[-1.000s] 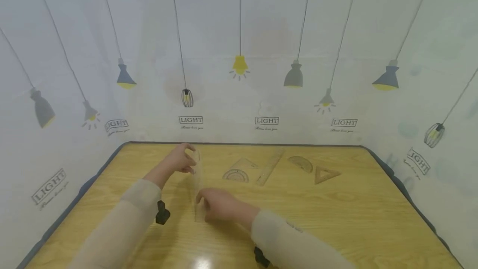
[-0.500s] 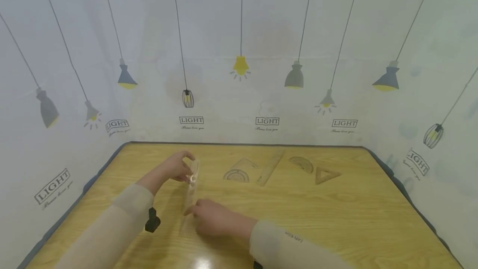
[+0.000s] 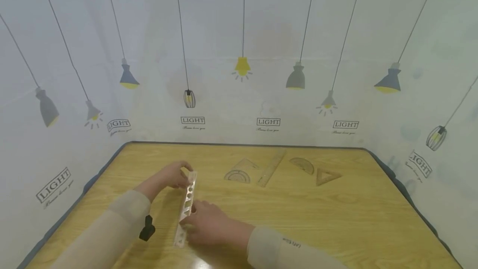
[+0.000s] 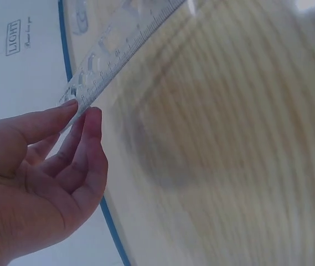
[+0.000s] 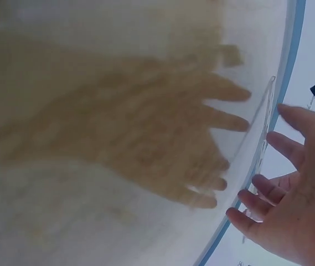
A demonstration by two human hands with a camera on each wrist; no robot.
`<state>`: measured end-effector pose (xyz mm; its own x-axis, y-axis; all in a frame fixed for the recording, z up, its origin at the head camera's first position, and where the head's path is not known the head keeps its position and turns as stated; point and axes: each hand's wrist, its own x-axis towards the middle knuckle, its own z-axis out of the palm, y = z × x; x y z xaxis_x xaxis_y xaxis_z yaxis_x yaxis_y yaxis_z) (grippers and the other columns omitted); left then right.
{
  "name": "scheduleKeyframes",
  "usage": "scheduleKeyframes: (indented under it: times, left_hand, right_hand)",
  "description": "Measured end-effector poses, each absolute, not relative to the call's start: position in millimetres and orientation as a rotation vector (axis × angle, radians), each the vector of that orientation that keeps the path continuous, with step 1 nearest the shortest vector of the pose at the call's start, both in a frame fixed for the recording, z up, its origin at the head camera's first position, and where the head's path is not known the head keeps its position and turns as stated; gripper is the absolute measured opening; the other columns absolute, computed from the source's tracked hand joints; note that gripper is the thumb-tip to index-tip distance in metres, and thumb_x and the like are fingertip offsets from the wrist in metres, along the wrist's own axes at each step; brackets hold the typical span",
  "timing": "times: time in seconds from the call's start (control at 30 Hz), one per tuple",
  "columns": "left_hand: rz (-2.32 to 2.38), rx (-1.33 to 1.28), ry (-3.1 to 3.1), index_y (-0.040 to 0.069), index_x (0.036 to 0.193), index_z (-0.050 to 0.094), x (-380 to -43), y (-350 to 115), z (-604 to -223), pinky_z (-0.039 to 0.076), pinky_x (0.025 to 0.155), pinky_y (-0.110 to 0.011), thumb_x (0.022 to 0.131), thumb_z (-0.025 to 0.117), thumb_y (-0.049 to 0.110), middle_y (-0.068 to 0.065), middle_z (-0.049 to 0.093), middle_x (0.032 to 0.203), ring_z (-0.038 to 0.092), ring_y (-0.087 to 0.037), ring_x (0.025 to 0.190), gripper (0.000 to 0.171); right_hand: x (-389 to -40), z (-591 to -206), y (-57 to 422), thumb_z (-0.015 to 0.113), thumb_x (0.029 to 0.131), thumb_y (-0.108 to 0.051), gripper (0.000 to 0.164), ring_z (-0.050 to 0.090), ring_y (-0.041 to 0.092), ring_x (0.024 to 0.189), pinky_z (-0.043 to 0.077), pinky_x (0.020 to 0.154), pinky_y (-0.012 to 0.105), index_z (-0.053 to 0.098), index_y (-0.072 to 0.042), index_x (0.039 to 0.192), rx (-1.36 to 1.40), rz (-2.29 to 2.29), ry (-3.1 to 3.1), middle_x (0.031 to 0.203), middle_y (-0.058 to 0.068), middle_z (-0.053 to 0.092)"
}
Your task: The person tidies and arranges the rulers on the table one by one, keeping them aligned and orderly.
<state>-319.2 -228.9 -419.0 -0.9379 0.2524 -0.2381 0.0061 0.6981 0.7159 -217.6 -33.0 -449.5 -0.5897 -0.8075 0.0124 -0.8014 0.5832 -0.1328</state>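
Clear ruler (image 3: 188,203), dark tick marks; table (image 3: 336,223) yellow-brown, wood-grained.
Backdrop (image 3: 220,24) pale, printed with grey, blue and yellow lamps (image 3: 242,66), black LIGHT lettering (image 3: 192,120); table edging (image 4: 113,230) dull blue; sleeves (image 3: 108,227) cream, right one with small dark print (image 3: 291,242).

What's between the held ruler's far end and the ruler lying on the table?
Head view: a protractor and a triangular set square, with bare tabletop nearer the held ruler.
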Motion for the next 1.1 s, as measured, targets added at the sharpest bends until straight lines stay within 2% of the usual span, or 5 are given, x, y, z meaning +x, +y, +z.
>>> scheduleKeyframes:
  times: [0.27,0.57,0.8,0.93,1.1]
  left_hand:
    - [1.056,0.201,2.612,-0.006,0.119,0.053,-319,-232,-429,0.056,0.070,-0.036,0.080,0.070,-0.008,-0.013,0.065,0.092,0.062,-0.020,0.074,0.043]
    - [0.878,0.147,2.690,-0.004,0.115,0.061,-324,-237,-436,0.049,0.057,-0.026,0.076,0.062,-0.009,-0.010,0.061,0.089,0.054,-0.015,0.061,0.039]
    - [0.801,0.155,2.712,-0.004,0.117,0.062,-325,-239,-439,0.047,0.057,-0.028,0.086,0.065,0.004,-0.007,0.060,0.089,0.054,-0.015,0.061,0.031]
    - [0.834,0.122,2.709,-0.002,0.117,0.061,-324,-238,-440,0.048,0.057,-0.028,0.089,0.066,0.009,-0.007,0.061,0.081,0.052,-0.014,0.057,0.030]
    - [0.843,0.146,2.729,-0.003,0.114,0.060,-320,-236,-436,0.050,0.060,-0.031,0.093,0.064,0.015,-0.007,0.060,0.079,0.057,-0.017,0.065,0.028]
  right_hand:
    - [-211,-447,-35,0.058,0.091,-0.057,0.046,0.037,0.021,0.134,0.037,0.104,0.043,0.056,-0.040,0.134,-1.438,-0.086,2.711,0.146,0.002,0.041]
    - [-209,-443,-35,0.053,0.094,-0.057,0.047,0.036,0.020,0.135,0.037,0.105,0.044,0.054,-0.038,0.137,-1.451,-0.076,2.642,0.144,0.001,0.043]
    - [-209,-443,-37,0.051,0.094,-0.059,0.047,0.038,0.019,0.133,0.039,0.102,0.043,0.055,-0.039,0.136,-1.479,-0.018,2.658,0.143,0.000,0.044]
    - [-213,-446,-38,0.050,0.094,-0.061,0.052,0.037,0.017,0.134,0.040,0.102,0.042,0.051,-0.036,0.140,-1.461,0.000,2.665,0.145,-0.003,0.044]
    - [-224,-445,-32,0.052,0.093,-0.060,0.059,0.037,0.018,0.135,0.039,0.104,0.043,0.047,-0.031,0.144,-1.366,-0.110,2.689,0.148,-0.003,0.042]
